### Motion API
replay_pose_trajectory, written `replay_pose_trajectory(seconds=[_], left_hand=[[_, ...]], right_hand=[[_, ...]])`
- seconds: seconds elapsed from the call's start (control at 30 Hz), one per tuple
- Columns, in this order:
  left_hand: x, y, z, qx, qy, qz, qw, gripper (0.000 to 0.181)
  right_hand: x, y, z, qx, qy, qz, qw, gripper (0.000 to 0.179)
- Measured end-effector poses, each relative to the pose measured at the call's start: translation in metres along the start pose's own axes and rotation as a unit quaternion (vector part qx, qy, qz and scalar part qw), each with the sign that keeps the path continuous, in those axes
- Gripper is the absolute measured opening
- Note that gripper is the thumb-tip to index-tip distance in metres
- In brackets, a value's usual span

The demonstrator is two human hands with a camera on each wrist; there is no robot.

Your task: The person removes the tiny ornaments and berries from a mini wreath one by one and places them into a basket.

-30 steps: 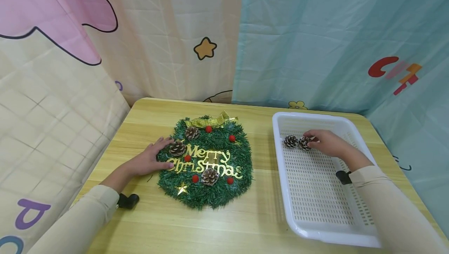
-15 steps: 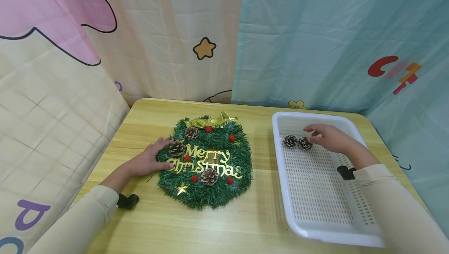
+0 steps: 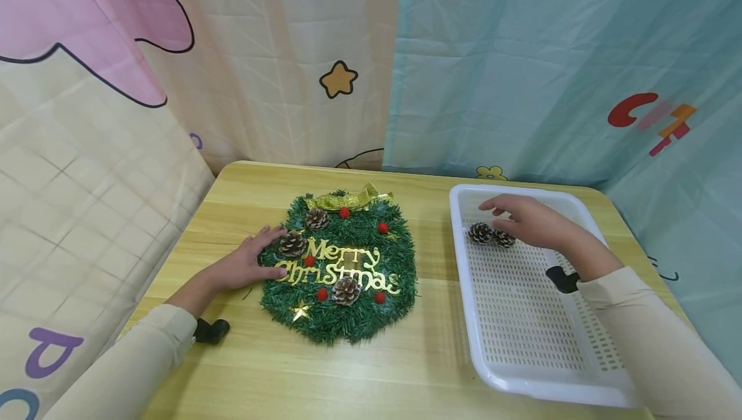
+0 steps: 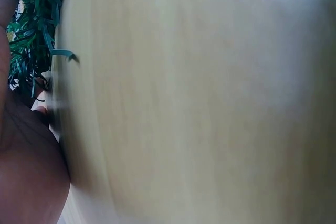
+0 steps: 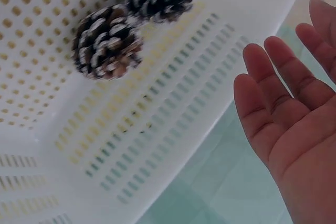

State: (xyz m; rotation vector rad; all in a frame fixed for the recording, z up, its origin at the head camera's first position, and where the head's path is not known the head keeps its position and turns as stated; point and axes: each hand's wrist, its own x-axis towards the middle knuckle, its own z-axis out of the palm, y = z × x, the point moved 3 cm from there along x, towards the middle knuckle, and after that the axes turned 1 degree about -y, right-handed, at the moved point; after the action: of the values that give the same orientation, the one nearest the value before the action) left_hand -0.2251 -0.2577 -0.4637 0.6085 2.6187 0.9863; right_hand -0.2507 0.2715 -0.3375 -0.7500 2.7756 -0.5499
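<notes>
A green tinsel Christmas wreath [image 3: 371, 320] lies on the table, with gold "Merry Christmas" lettering [image 3: 342, 265], red balls, gold stars and pinecones on it. My left hand [image 3: 246, 265] rests at its left edge, fingers spread beside a pinecone [image 3: 292, 244]. In the left wrist view, part of that hand [image 4: 29, 166] shows below the tinsel [image 4: 34, 24]. My right hand [image 3: 533, 221] hovers over the white basket, holding nothing. Two frosted pinecones, one [image 3: 480, 233] left of the other [image 3: 503, 238], sit in the basket. The right wrist view shows the palm [image 5: 299, 114] apart from both pinecones [image 5: 107, 43].
The white perforated plastic basket [image 3: 466, 304] stands on the right of the wooden table [image 3: 429, 368]. A gold ribbon bow [image 3: 348, 200] tops the wreath. Printed curtains [image 3: 464, 85] hang behind the table and at its sides.
My right hand has let go of the right pinecone, risen off it and shifted left above the pinecones. The pinecones stay in the basket. The left hand has stayed on the wreath.
</notes>
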Motion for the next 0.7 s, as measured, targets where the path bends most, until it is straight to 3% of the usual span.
replay_pose_trajectory(seconds=[0.33, 0.7], left_hand=[[0.001, -0.002, 0.000, 0.001, 0.000, 0.003, 1.0000, 0.093], [0.001, -0.002, 0.000, 0.005, -0.001, 0.002, 1.0000, 0.093]], right_hand=[[0.006, -0.046, 0.001, -0.027, 0.001, -0.070, 0.9972, 0.036], [0.014, -0.097, 0.009, -0.062, -0.020, -0.157, 0.9854, 0.035]])
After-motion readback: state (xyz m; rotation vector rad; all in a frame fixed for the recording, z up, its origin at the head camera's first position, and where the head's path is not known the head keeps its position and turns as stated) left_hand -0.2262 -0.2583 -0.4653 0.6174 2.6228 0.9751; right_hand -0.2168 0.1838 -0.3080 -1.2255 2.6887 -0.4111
